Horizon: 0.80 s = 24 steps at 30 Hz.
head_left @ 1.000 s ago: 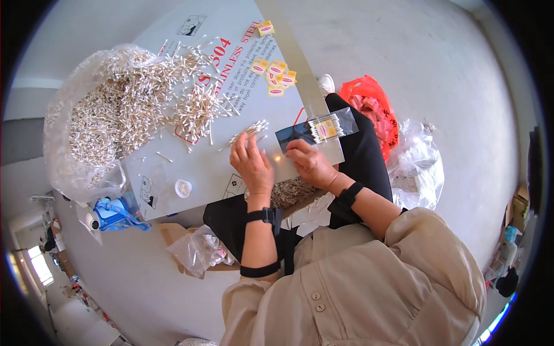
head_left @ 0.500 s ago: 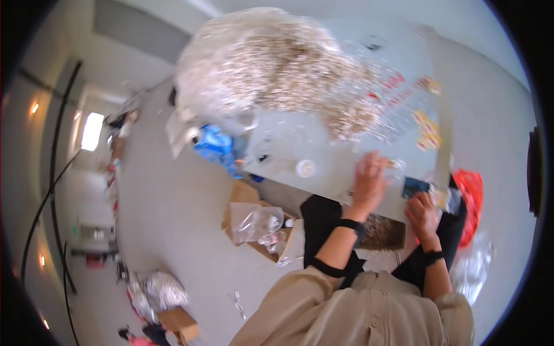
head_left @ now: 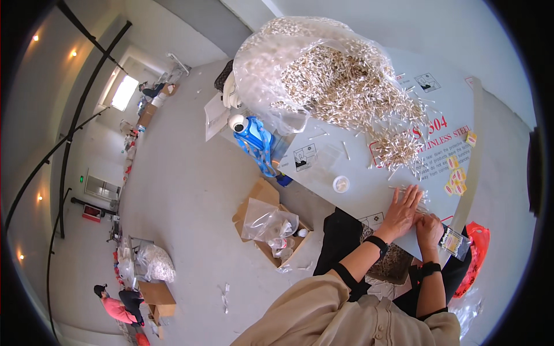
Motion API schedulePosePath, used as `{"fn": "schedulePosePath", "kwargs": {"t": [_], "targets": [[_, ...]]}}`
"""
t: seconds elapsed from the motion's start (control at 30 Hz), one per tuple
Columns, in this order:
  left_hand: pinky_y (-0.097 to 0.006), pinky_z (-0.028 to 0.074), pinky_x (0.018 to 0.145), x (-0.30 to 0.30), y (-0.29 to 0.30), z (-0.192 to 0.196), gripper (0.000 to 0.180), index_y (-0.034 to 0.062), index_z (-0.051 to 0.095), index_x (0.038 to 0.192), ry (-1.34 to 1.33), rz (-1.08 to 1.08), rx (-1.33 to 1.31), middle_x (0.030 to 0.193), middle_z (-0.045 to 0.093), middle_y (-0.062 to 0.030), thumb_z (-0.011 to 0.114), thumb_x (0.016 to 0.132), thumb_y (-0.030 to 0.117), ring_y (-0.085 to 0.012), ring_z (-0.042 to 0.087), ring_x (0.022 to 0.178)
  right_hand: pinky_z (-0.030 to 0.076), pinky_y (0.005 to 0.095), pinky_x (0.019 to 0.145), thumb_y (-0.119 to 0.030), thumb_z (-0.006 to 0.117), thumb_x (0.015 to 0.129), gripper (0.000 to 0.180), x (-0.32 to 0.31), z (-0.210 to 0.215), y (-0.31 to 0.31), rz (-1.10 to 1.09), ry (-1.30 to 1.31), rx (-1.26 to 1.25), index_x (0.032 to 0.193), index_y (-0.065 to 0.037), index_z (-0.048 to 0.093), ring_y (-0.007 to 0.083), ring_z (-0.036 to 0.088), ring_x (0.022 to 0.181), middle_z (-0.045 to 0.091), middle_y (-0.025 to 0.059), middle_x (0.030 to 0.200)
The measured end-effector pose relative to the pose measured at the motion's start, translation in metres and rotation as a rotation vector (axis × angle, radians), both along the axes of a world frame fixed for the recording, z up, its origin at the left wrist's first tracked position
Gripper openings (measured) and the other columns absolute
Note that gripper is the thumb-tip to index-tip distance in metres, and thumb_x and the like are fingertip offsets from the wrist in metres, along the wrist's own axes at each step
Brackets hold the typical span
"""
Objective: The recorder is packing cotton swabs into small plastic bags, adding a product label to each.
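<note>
A heap of cotton swabs (head_left: pixel 340 81) spills from a large clear plastic bag (head_left: pixel 259 75) onto the table. My left hand (head_left: pixel 401 212) lies near the table's front edge, fingers stretched out over a few loose swabs (head_left: pixel 424 199). Right beside it, my right hand (head_left: pixel 429 230) is closed with its fingers curled in; whatever it holds is hidden. A small clear packet with swabs (head_left: pixel 453 242) sits at the table's right edge, just past my right hand. To the left of my hands stands a small round container (head_left: pixel 341 184) with a white rim.
Yellow-and-white labels (head_left: pixel 456 176) lie on the table's right side. A blue bottle (head_left: pixel 254 135) stands at its left edge. Below are a cardboard box (head_left: pixel 247 222) of clear containers, a swab-filled bin (head_left: pixel 395 265) and a red bag (head_left: pixel 478 254). Another person (head_left: pixel 118 308) sits far left.
My hands have come together; they were apart before. A dark flat piece by my right hand no longer shows there. The whole view has shifted and is sharper.
</note>
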<state>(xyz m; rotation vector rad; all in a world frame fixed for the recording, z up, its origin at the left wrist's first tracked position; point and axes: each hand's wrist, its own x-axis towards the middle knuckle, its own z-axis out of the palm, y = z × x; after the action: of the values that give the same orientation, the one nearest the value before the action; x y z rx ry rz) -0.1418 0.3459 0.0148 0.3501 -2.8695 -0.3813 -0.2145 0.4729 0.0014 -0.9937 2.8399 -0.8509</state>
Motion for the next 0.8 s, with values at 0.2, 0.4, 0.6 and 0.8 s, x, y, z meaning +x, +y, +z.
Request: {"fn": "schedulePosePath", "kwargs": {"t": [0.2, 0.4, 0.6, 0.8], "targets": [[-0.060, 0.013, 0.115, -0.011, -0.017, 0.006, 0.075, 0.0030, 0.031, 0.148, -0.042, 0.011, 0.082, 0.155, 0.027, -0.0149, 0.060, 0.089, 0.039, -0.0287, 0.020, 0.146, 0.044, 0.0441, 0.058, -0.011, 0.069, 0.076, 0.025, 0.006, 0.010, 0.008, 0.057, 0.040, -0.167, 0.060, -0.003, 0.051, 0.0334, 0.055, 0.066, 0.052, 0.0117, 0.067], [-0.059, 0.014, 0.115, -0.013, -0.036, 0.016, 0.078, 0.0042, 0.034, 0.146, -0.125, -0.119, 0.125, 0.153, 0.031, -0.0149, 0.068, 0.084, 0.036, -0.0297, 0.023, 0.144, 0.043, 0.0408, 0.057, -0.005, 0.071, 0.074, 0.019, 0.001, 0.009, 0.009, -0.067, -0.238, -0.372, 0.068, -0.001, 0.053, 0.0287, 0.053, 0.062, 0.050, 0.0103, 0.068], [-0.049, 0.035, 0.099, 0.033, -0.013, 0.031, 0.055, 0.0054, 0.052, 0.123, 0.117, 0.208, 0.188, 0.125, 0.052, -0.0139, 0.074, 0.075, 0.019, -0.0314, 0.045, 0.122, 0.048, 0.0412, 0.083, -0.005, 0.068, 0.075, 0.021, -0.010, 0.000, 0.007, -0.031, -0.292, -0.405, 0.095, -0.002, 0.063, 0.0325, 0.059, 0.096, 0.060, 0.0159, 0.102], [-0.040, 0.039, 0.083, 0.043, -0.013, 0.013, 0.018, 0.0050, 0.056, 0.097, 0.136, 0.052, 0.128, 0.098, 0.051, -0.0100, 0.059, 0.080, 0.008, -0.0280, 0.050, 0.101, 0.028, 0.0471, 0.113, -0.006, 0.067, 0.074, 0.049, -0.033, 0.018, -0.031, 0.263, 0.003, -0.319, 0.122, -0.003, 0.058, 0.0382, 0.037, 0.134, 0.053, 0.0159, 0.133]]}}
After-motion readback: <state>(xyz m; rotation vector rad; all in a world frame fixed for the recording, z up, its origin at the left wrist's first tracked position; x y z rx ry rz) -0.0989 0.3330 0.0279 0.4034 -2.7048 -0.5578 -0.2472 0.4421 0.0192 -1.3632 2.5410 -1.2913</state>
